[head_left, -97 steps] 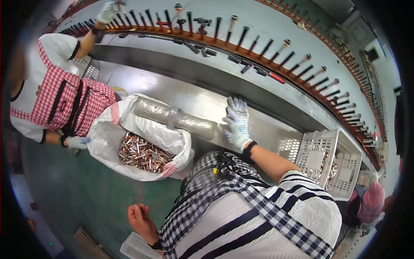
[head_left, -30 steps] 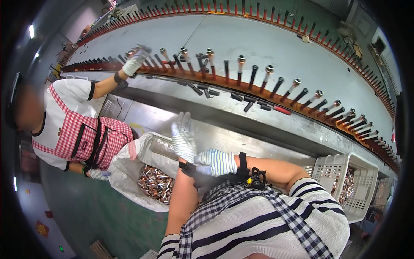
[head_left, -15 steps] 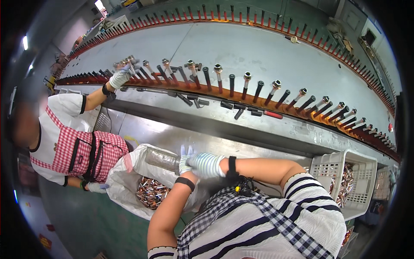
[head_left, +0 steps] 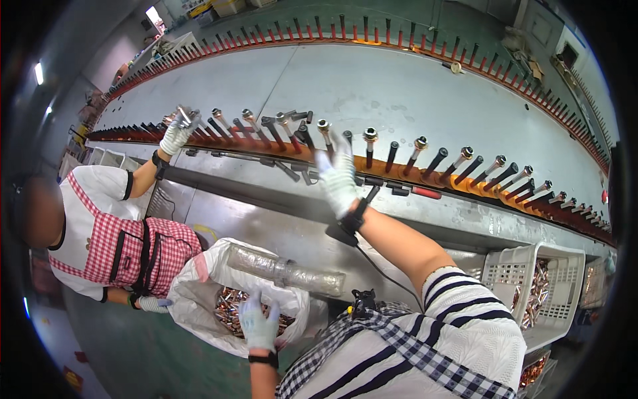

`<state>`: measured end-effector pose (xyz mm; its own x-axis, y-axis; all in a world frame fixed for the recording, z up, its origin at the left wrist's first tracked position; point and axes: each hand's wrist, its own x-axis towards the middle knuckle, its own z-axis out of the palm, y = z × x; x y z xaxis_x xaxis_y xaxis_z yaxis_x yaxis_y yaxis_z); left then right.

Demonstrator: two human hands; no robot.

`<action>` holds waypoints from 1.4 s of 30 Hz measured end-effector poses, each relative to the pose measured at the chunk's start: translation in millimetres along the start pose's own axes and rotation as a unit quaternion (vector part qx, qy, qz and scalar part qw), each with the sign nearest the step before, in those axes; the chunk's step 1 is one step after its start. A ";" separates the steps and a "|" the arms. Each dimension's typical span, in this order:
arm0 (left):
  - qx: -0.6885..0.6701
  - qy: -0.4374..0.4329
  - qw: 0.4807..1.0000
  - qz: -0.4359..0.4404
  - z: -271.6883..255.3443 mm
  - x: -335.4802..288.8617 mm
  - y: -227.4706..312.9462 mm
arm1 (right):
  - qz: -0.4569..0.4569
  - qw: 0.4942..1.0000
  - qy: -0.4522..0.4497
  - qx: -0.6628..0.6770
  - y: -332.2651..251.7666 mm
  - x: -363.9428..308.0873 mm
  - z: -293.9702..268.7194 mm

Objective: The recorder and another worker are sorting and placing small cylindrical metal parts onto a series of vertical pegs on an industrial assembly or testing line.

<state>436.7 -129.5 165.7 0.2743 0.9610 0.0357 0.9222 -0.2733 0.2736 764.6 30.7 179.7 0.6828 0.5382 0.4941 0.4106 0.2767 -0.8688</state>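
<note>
Hovering at twelve o'clock in the head view, the right hand (head_left: 337, 174) spreads wide near black posts (head_left: 393, 156); the left hand (head_left: 259, 326), fingers parted, hangs over metal pieces (head_left: 229, 307) at seven, their sack (head_left: 292, 323) apparently steadied by a co-worker's hand (head_left: 154, 304).

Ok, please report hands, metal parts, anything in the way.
Left hand open above metal parts in white sack. Right hand open near upright rods, contact unclear. Possible obstacle: wrapped roll at sack's edge.
</note>
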 end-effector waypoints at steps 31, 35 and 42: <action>0.165 -0.198 0.952 -0.162 55.3 -99.4 -11.2 | -0.058 0.978 0.196 -0.032 2.6 21.7 -44.1; 0.138 -0.201 0.956 -0.162 53.8 -93.2 -0.4 | 0.040 0.965 0.236 0.111 71.7 23.8 -51.8; 0.149 -0.212 0.947 -0.187 51.4 -104.5 2.8 | -0.182 0.983 -0.002 0.016 -11.0 69.6 -85.2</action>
<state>424.7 -232.9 113.3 -0.0604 0.9067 -0.4175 0.9952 0.0227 -0.0949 859.1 -2.7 226.4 0.4921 0.4015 0.7724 0.6085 0.4759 -0.6350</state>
